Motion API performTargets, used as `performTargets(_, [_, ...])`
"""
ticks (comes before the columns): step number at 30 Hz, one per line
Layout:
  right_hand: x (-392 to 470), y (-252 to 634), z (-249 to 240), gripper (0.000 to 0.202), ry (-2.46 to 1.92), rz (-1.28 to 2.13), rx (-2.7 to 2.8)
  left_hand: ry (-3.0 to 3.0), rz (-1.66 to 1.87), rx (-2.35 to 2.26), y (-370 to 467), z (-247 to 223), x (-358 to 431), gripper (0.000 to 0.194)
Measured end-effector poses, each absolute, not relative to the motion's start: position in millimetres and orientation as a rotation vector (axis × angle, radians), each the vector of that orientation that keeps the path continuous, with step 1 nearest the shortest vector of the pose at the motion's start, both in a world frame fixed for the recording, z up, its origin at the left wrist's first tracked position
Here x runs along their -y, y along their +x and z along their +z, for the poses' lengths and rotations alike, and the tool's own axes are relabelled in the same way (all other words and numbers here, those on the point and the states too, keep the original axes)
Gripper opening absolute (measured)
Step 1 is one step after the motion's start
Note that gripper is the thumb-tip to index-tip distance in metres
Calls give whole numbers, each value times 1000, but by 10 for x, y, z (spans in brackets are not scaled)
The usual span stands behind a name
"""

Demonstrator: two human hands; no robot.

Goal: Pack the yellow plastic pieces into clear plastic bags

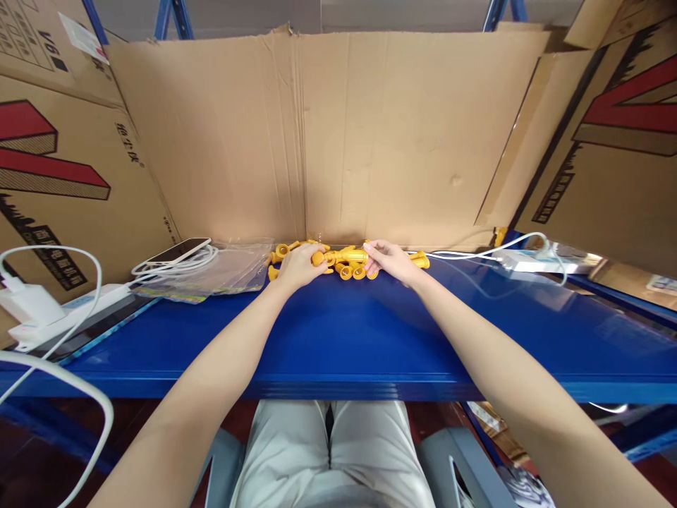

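Observation:
A group of yellow plastic chess pieces [358,272] lies on the blue shelf against the cardboard, several with their round bases facing me. My left hand [300,267] reaches into the left side of the group, its fingers curled around a yellow chess piece [319,259]. From the right, my right hand [390,261] pinches the end of another yellow chess piece [349,256], which lies sideways between my hands. One more piece [421,260] lies just beyond my right hand, partly covered by it. My fingers hide parts of the group.
A cardboard panel [412,134] stands behind the blue shelf [349,331], with printed boxes on both sides. Left are a clear plastic bag [227,271], a phone [180,251], cables and a white power strip [68,317]. Another power strip [544,261] lies right.

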State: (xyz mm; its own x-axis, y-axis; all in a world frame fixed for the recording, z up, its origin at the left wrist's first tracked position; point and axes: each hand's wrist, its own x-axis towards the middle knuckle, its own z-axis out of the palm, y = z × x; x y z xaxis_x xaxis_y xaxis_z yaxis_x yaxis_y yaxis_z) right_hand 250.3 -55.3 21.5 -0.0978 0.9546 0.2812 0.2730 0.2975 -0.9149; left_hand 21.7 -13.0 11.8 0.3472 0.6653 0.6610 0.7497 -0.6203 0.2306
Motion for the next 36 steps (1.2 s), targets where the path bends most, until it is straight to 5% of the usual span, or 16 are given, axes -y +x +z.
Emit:
performTargets(6, [542, 2547, 186, 48, -1038, 953, 1628, -2467, -1121, 1327, 192, 126, 115, 28])
performTargets(21, [535, 2482, 174, 32, -1203, 1026, 1518, -2450, -1101, 1340, 224, 128, 151, 26])
performTargets(25, [545, 2519, 165, 46, -1090, 1019, 1593, -2450, -1110, 1350, 227, 117, 135, 27])
performTargets(36, [593, 2454, 227, 45, -1221, 1013, 1534, -2476, -1180, 1202, 233, 117, 133, 24])
